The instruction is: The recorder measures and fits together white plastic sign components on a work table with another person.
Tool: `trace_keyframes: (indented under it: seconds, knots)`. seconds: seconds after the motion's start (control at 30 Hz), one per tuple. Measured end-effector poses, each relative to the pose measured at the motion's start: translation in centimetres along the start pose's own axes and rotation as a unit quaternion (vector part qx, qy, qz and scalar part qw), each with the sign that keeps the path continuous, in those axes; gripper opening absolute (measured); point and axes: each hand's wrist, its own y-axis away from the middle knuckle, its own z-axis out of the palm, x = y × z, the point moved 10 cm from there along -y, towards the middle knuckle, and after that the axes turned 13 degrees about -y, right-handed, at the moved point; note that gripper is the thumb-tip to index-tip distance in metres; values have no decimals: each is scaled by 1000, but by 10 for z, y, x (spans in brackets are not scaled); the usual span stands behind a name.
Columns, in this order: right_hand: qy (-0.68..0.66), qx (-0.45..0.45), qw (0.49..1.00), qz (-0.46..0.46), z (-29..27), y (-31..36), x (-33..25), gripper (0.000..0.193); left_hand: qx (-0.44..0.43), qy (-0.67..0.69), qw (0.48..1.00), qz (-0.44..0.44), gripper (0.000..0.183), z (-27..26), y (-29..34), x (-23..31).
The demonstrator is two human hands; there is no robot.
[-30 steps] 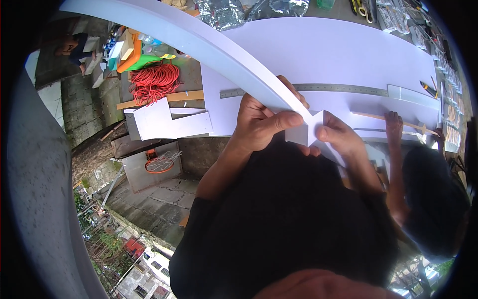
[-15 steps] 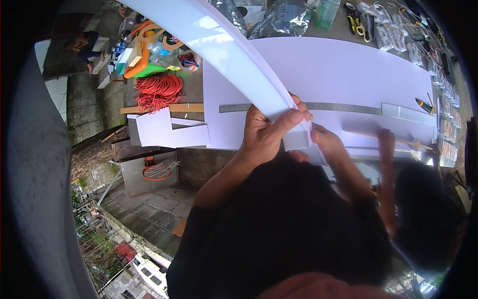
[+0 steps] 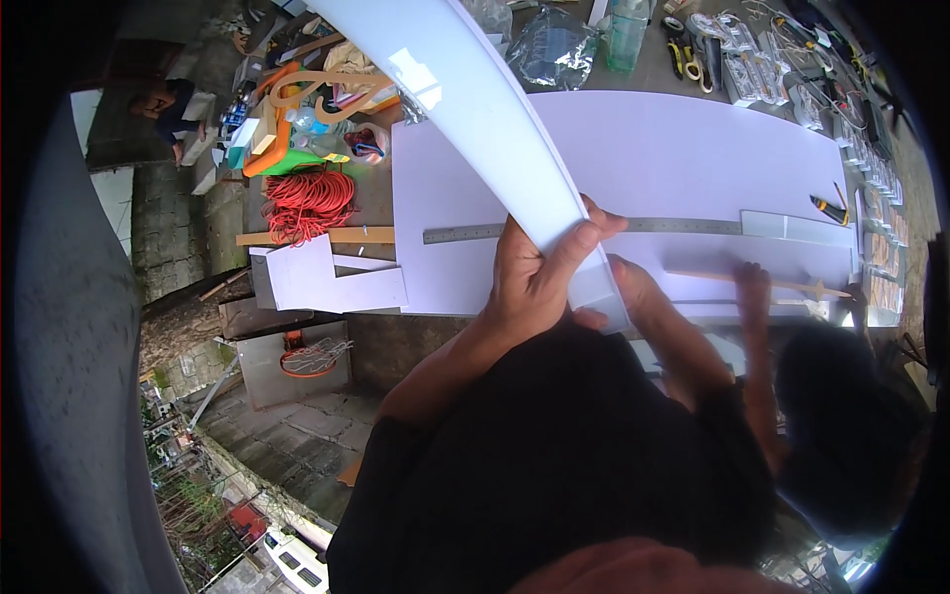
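A long, glossy white strip (image 3: pixel 475 129) rises from my hands toward the upper left, its face catching a bright reflection. My left hand (image 3: pixel 534 272) wraps round it near its lower end, thumb lying across the face. Lower down, my right hand (image 3: pixel 643 297) grips the end of the same strip at its right edge; part of that hand's fingers is hidden behind the strip. Beyond my hands, a large white sheet (image 3: pixel 683 148) covers much of the table, with a steel ruler (image 3: pixel 673 226) lying across it.
At right, a co-worker's hand (image 3: pixel 754 285) rests by a thin wooden stick (image 3: pixel 708 278). A red cable coil (image 3: pixel 312 201) and an orange crate (image 3: pixel 269 144) sit at left, near a white cut-out piece (image 3: pixel 302 277). Pliers (image 3: pixel 677 54) and a green bottle (image 3: pixel 626 35) stand far back.
The strip has turned in my hands, so its face shows more broadly and its side edge less. Its upper part has swung slightly to the right. Both hands keep their hold.
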Motion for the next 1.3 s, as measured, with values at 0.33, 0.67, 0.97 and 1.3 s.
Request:
trace_keyframes:
  seconds: [0.33,0.67,0.97,1.3]
  knots:
    - [-60,-89,994,-2,-19,-11,6,79,-17,34,999,24,52,9,-8,-11]
    - [-40,-113,990,-72,-29,-29,-12,67,-126,248,958,-73,63,35,-12,-21]
    - [-4,-103,982,-159,-60,-7,-7,68,-255,224,941,6,59,50,-18,-12]
    - [57,-8,974,-221,-99,-27,-76,69,-129,152,980,17,48,42,-36,-27]
